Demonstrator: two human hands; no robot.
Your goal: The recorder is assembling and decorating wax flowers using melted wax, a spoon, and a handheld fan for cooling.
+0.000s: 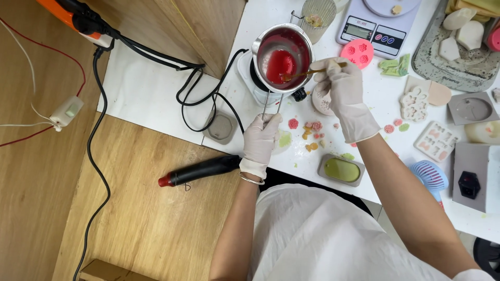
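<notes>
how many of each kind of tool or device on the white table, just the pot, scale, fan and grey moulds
Metal pot with red liquid: 1
Kitchen scale: 1
Blue handheld fan: 1
Grey moulds: 2, one filled green, one square
Total: 5

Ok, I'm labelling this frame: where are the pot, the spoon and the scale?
Pot [271, 39]: head view, on its inner left wall.
Spoon [302, 74]: head view, mid-handle.
Scale [376, 31]: head view, front panel beside its display.
</notes>
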